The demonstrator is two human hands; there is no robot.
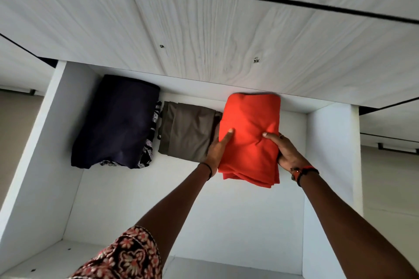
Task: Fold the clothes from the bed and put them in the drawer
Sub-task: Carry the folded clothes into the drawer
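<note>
At centre right of the frame, our left hand (218,147) and right hand (286,151) clasp the folded red cloth (249,138) inside the drawer (74,106). We should lower it flat, edges square. The brown fold (188,131) touches its left edge; the navy pile (115,120) lies further left.
</note>
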